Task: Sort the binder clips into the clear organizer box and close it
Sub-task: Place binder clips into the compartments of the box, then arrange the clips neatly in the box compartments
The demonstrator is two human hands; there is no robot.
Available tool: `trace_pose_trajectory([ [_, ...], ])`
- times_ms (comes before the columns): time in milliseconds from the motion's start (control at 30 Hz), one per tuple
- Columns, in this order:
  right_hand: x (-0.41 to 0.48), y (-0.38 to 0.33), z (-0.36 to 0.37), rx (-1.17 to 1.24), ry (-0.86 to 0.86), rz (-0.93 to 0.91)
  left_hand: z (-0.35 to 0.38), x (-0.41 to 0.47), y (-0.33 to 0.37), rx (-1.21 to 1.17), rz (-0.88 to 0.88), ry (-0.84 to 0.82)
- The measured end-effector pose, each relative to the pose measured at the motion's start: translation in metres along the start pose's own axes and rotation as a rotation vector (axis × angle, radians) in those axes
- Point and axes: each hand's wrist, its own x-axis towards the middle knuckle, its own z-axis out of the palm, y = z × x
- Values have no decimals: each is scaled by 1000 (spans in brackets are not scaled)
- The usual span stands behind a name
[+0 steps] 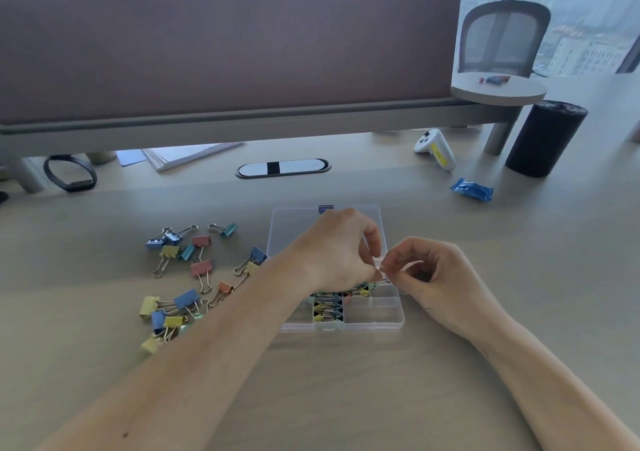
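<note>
The clear organizer box lies open at the desk's middle, its lid flat behind it. Small binder clips fill its middle compartments; the right-hand compartments look bare. My left hand reaches across the box and hides its far-left cells. My right hand hovers at the box's right edge. Both hands' fingertips meet and pinch a small pale piece above the box; I cannot tell what it is. Several loose coloured binder clips lie scattered to the left of the box.
A blue wrapped packet and a white controller lie at the back right, beside a black cylinder. A black band and papers sit under the divider panel. A cable grommet is behind the box.
</note>
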Motion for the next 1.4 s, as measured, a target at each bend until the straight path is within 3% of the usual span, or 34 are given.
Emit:
trace_pose_trajectory([
  [167, 0, 2, 1, 5, -16, -2, -3, -43, -17, -139, 136, 350],
  [300, -1, 3, 0, -9, -20, -2, -23, -89, -56, 76, 187, 606],
  [633, -7, -5, 5, -75, 27, -19, -59, -129, -164, 171, -81, 936],
  [800, -8, -5, 7, -109, 57, -21, -57, -127, -179, -4, -153, 1034],
  [933, -11, -6, 10, -126, 69, -25, -59, -124, -190, -40, -236, 1029],
  [1133, -12, -7, 13, -158, 87, -29, -58, -117, -202, -38, -375, 796],
  [1400, -12, -11, 14, -177, 94, -36, -55, -118, -193, -16, -277, 578],
])
